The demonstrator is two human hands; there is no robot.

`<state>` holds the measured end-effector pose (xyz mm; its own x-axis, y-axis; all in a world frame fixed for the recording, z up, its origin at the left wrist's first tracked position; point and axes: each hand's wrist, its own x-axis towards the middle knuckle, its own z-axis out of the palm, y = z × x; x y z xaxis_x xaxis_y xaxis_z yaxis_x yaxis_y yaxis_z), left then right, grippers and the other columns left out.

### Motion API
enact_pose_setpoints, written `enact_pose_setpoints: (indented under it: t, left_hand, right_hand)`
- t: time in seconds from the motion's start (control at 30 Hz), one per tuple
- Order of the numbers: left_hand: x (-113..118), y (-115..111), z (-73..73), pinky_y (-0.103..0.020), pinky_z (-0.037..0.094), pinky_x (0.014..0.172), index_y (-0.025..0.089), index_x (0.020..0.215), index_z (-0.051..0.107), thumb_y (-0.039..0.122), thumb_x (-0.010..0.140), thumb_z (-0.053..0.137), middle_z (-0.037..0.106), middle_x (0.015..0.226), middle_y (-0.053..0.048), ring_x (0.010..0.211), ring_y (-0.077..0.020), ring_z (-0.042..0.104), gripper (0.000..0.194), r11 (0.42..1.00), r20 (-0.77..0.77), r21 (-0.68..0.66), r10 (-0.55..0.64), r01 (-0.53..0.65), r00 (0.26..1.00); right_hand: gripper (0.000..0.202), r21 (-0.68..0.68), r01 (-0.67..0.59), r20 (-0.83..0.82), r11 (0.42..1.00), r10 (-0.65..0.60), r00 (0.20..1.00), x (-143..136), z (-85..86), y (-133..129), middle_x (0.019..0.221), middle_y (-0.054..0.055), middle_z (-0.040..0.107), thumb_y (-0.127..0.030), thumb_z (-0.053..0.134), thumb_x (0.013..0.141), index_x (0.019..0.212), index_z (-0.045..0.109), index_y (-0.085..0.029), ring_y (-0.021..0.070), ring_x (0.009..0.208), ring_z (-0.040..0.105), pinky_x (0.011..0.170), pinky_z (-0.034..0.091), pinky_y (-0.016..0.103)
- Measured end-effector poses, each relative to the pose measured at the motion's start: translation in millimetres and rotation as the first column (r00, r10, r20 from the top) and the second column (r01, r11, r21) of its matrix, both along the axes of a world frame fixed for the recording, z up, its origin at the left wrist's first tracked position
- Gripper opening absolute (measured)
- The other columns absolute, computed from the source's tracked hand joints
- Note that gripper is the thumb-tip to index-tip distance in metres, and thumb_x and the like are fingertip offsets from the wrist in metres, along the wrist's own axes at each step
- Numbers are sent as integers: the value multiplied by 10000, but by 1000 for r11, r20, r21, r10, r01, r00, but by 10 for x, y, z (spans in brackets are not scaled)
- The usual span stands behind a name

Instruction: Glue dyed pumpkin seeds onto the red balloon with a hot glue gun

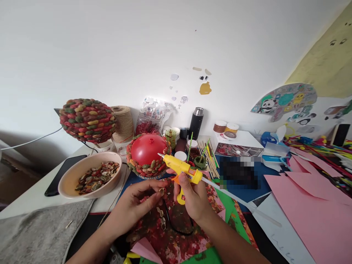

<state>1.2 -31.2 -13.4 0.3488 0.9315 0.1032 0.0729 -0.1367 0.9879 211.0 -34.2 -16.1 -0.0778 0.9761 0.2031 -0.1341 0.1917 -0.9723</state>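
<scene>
My right hand (192, 196) is wrapped round a yellow glue gun (183, 169), its nozzle pointing up and left. Close beside it, my left hand (137, 205) pinches a small peanut shell (161, 191) between thumb and fingers. Behind both hands, a red balloon (147, 148) rests on a bowl, ringed round its lower part by painted shells (150, 169). A clear glue stick (214, 184) sticks out of the gun's rear. Below my hands, several loose shells (162, 223) lie on the paint-stained paper (189, 234).
At the left are a bowl of shells (64, 183), a shell-covered ball (88, 121) and a twine spool (123, 123). A black bottle (196, 123), paint jars and sticks stand behind. Pink paper (310, 209) lies right; a grey cloth (41, 231) lies front left.
</scene>
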Motion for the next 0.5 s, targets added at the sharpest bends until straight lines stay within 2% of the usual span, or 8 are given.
enact_pose_setpoints:
  t: [0.1, 0.23, 0.33, 0.5]
  left_hand:
    - [-33, 64, -44, -288, 637, 756, 205, 1093, 917, 519, 905, 911, 870, 947, -107, 822, -235, 781, 366, 994, 94, -30, 103, -101, 990]
    - [-66, 139, -59, -267, 628, 710, 202, 1048, 903, 525, 818, 993, 853, 849, -83, 744, -202, 771, 406, 972, 275, -107, 233, -211, 933]
    - [-68, 166, -13, -248, 619, 682, 199, 1020, 892, 524, 779, 1026, 859, 847, -85, 697, -177, 762, 427, 962, 368, -141, 270, -234, 890]
    - [-67, 182, 27, -237, 621, 681, 207, 997, 886, 487, 739, 1062, 850, 825, -66, 713, -171, 770, 420, 959, 421, -145, 284, -245, 861]
  right_hand:
    - [825, -2, -13, -5, 1000, 13, 1000, 5, -3, -13, 585, -27, 554, -903, 612, 996, 1151, 825, -121, 135, 522, 504, 513, 431, 251]
    - [789, 5, -43, -23, 999, 44, 999, -1, -29, -27, 578, -28, 558, -892, 613, 1005, 1093, 823, -137, 135, 502, 540, 506, 441, 246]
    - [761, 7, -79, -18, 997, 79, 997, -10, -50, -38, 588, -25, 562, -885, 620, 1006, 1031, 814, -150, 136, 504, 554, 510, 449, 249]
    - [741, -10, -135, 28, 991, 135, 990, -16, -80, -69, 602, -29, 558, -876, 637, 1006, 1004, 810, -156, 140, 522, 577, 546, 466, 264]
